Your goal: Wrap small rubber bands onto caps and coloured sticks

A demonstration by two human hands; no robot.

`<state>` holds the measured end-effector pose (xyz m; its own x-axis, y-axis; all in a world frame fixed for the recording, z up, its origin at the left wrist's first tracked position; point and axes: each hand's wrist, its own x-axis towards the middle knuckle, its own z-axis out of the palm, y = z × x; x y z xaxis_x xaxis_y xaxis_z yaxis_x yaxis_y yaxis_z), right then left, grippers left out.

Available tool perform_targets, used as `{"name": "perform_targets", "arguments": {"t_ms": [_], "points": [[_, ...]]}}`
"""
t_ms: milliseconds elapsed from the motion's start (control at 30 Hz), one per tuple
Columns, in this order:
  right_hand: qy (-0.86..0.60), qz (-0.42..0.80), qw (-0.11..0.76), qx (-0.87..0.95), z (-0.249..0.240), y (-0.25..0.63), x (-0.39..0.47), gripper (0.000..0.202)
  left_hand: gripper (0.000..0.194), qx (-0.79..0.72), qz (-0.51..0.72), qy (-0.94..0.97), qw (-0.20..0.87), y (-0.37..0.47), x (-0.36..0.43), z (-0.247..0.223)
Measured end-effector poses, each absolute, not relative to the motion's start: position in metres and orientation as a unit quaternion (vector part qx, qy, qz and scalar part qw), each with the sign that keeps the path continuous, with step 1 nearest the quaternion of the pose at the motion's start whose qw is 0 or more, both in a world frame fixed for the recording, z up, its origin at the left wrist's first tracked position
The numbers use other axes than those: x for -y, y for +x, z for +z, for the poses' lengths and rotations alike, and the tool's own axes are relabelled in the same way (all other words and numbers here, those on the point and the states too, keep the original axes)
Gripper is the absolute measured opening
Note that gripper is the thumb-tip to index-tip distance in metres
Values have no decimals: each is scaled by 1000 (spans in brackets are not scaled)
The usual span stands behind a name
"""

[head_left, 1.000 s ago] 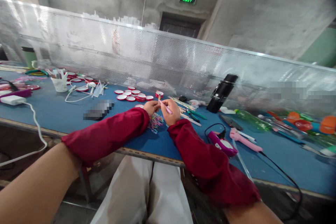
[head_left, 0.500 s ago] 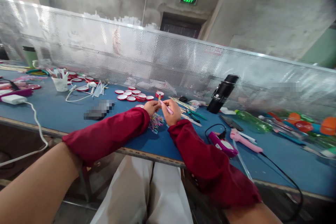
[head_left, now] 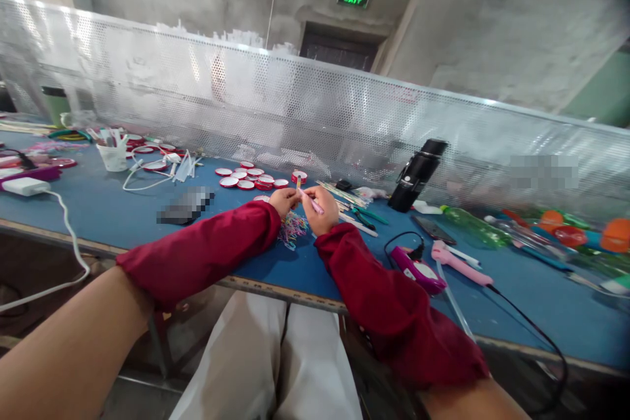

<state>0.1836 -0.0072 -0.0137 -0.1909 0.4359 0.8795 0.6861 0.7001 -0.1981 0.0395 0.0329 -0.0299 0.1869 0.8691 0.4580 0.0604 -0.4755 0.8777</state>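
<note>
My right hand [head_left: 321, 211] is closed round a slim pink pen-like tool [head_left: 315, 206], its tip pointing toward my left fingers. My left hand [head_left: 284, 201] is closed in a pinch, fingertips meeting those of the right. A small upright yellowish stick with a dark top [head_left: 298, 182] stands up between the fingertips, seemingly in the left pinch. Beneath both hands lies a pile of thin multicoloured strands [head_left: 293, 231] on the blue tabletop [head_left: 275, 269]. Just beyond are several round red-rimmed white lids [head_left: 246, 185], with one lid [head_left: 299, 176] right behind the stick.
To the right lie green-handled pliers [head_left: 367, 215], a black bottle [head_left: 418, 176], a purple power strip [head_left: 418, 272], a pink glue gun [head_left: 460, 264] and plastic bottles [head_left: 475, 228]. Leftward are a blurred dark object [head_left: 186, 206], a white cup of sticks [head_left: 113, 156] and cables. A perforated metal panel [head_left: 295, 102] stands behind.
</note>
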Motion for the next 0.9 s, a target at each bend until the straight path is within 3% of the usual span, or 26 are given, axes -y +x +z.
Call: {"name": "perform_targets", "arguments": {"t_ms": [900], "points": [[-381, -119, 528, 749, -14, 185, 7, 13, 26, -359, 528, 671, 378, 38, -34, -29]]}}
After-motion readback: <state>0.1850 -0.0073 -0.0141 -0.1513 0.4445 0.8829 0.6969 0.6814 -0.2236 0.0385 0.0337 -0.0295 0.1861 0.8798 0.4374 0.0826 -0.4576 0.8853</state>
